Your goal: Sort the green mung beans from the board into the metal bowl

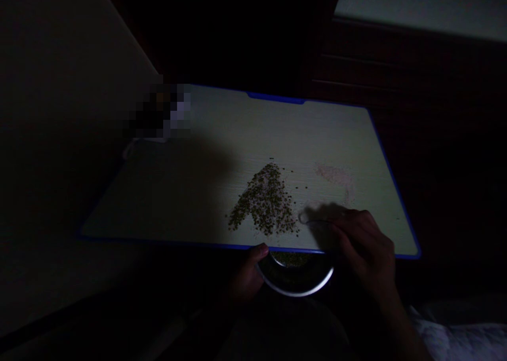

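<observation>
A pile of small green beans (269, 200), mixed with some pale grains, lies on a pale board (277, 129) with a blue rim. My right hand (366, 245) pinches a thin utensil that looks like a small spoon (304, 218); its rounded tip rests near the pile's right edge. Under the board's near edge, my left hand (249, 276) grips a metal bowl (299, 293) by its left side, thumb up at the rim. More green beans (293, 258) show inside the bowl, partly hidden by the board. Darkness blurs the details of both hands.
A thin scatter of pinkish grains (336, 176) lies on the board's right half. A pixelated item (158, 113) sits at the far left corner. A wall stands on the left, and a pale patterned cloth (443, 340) shows at bottom right.
</observation>
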A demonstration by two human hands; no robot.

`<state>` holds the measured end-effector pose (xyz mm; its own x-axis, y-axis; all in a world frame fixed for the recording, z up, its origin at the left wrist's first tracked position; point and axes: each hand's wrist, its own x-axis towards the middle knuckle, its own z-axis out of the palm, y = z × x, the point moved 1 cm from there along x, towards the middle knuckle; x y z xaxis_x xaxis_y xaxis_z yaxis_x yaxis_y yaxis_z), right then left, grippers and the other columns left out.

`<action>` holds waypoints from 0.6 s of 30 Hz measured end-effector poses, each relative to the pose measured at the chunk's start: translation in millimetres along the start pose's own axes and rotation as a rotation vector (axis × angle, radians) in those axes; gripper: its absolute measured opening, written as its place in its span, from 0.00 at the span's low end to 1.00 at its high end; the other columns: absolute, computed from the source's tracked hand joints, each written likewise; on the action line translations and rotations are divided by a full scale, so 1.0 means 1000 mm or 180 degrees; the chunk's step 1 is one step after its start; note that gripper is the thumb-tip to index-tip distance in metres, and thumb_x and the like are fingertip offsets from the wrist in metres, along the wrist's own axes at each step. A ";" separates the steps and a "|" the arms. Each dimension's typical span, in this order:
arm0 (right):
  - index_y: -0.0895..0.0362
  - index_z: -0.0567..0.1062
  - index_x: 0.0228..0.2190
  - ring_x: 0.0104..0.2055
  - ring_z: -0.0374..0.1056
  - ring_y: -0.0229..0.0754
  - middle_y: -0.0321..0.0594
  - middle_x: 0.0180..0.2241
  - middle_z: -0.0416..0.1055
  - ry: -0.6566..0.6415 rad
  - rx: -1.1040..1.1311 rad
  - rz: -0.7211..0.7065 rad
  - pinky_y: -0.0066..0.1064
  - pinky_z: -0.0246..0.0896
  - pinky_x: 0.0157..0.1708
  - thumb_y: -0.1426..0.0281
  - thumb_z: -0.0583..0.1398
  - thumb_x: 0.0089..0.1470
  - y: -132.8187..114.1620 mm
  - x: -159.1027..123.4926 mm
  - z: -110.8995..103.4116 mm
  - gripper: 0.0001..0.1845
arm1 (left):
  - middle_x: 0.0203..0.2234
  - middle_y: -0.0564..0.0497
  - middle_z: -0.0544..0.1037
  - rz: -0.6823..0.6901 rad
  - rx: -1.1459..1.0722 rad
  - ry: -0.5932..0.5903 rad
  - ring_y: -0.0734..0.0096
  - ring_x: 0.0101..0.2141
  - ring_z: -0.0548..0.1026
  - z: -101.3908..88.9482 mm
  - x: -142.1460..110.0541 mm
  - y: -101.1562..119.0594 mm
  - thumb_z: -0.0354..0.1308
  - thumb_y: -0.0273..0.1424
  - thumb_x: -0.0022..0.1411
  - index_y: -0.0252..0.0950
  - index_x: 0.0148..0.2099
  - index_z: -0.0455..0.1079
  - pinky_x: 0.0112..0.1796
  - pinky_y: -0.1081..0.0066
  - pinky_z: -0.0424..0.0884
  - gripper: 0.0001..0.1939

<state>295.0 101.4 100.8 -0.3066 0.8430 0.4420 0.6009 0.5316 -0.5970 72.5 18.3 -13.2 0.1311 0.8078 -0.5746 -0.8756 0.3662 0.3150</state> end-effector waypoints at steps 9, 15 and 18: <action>0.49 0.80 0.44 0.40 0.71 0.47 0.39 0.35 0.78 -0.0250 0.0290 -0.0237 0.48 0.67 0.44 0.76 0.63 0.59 -0.005 0.000 0.006 0.13 | 0.43 0.46 0.88 0.0002 -0.0052 -0.0115 0.48 0.56 0.78 -0.004 0.003 -0.001 0.69 0.31 0.57 0.36 0.58 0.76 0.67 0.50 0.56 0.26; 0.49 0.81 0.43 0.39 0.71 0.46 0.39 0.34 0.78 -0.0270 0.0323 -0.0285 0.47 0.68 0.44 0.77 0.64 0.58 -0.005 -0.001 0.006 0.14 | 0.46 0.43 0.87 -0.0079 -0.0042 -0.0266 0.45 0.57 0.77 -0.004 0.003 -0.001 0.67 0.32 0.59 0.34 0.60 0.75 0.67 0.47 0.54 0.27; 0.50 0.80 0.44 0.40 0.70 0.46 0.39 0.35 0.77 -0.0347 0.0334 -0.0363 0.50 0.67 0.47 0.78 0.64 0.58 -0.005 0.000 0.007 0.14 | 0.49 0.44 0.86 -0.0055 -0.0032 -0.0267 0.46 0.59 0.75 -0.004 0.004 -0.002 0.67 0.33 0.59 0.36 0.61 0.74 0.68 0.48 0.53 0.28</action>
<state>287.0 98.9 99.1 -0.4500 0.7777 0.4390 0.4792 0.6251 -0.6161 72.6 18.4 -19.1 0.1844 0.8373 -0.5146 -0.8774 0.3762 0.2977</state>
